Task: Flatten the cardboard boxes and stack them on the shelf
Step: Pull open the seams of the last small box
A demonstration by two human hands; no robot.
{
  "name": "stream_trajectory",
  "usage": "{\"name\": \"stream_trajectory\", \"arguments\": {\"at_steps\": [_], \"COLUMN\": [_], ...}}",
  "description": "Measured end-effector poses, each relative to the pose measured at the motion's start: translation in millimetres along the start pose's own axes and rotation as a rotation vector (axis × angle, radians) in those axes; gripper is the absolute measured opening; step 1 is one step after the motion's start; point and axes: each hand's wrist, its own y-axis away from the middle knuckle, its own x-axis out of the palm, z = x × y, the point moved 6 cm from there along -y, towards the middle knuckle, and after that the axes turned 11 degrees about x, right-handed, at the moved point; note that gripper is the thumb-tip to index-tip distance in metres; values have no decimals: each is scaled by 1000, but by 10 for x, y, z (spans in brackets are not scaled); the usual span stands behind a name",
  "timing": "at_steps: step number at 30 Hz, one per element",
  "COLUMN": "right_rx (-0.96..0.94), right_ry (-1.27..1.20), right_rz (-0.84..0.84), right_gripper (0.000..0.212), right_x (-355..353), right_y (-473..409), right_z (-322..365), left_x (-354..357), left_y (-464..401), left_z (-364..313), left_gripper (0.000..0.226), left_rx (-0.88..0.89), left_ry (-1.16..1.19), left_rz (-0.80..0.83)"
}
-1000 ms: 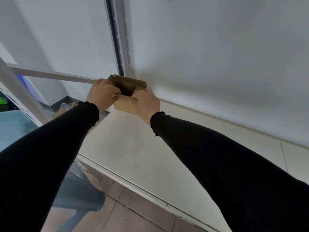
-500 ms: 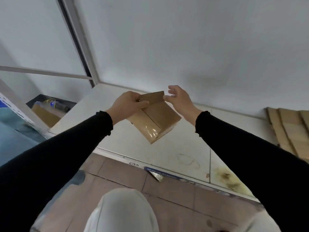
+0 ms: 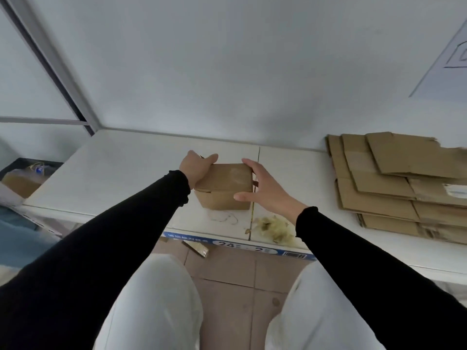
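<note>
A small brown cardboard box (image 3: 223, 188), still box-shaped, stands on the white shelf (image 3: 121, 170) near its middle. My left hand (image 3: 195, 166) grips the box's upper left corner with curled fingers. My right hand (image 3: 265, 189) lies against the box's right side, thumb across its front and fingers stretched along the far edge. A stack of flattened cardboard boxes (image 3: 394, 183) lies on the shelf to the right.
A white wall rises right behind the shelf. Crumpled yellowish tape (image 3: 274, 227) lies by the shelf's front edge. A blue label strip (image 3: 237, 245) runs along that edge. A bin with a brown box (image 3: 24, 179) sits at far left. Tiled floor is below.
The box came from the shelf's left corner, was carried through the air and now stands on the shelf in front of me. The view swung right, showing the flattened stack.
</note>
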Motion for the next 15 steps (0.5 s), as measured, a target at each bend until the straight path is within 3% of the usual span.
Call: {"name": "stream_trajectory", "arguments": {"at_steps": [3,5,7,10,12,15], "right_rx": [59,81,81,71,16,-177], "right_ry": [-27,-16,19,118,183,341], "right_rz": [44,57,53,18,-75,-230], "right_gripper": [107,104,104,98,82,43], "right_x": [-61,-111,-143,-174,-232,-257], "right_y": [-148,-211,-251,-303,-323,-366], "right_z": [8,17,40,90,165,361], "left_x": [-64,73,188,210,196,179], "left_y": [44,155,208,241,232,185], "left_z": [-287,-392,-317,-237,-230,-206], "left_gripper": [58,53,66,81,84,97], "left_rx": [420,618,601,569,565,519], "left_ry": [-476,-600,-583,-476,-405,-284], "left_rz": [-79,80,234,280,265,246]}}
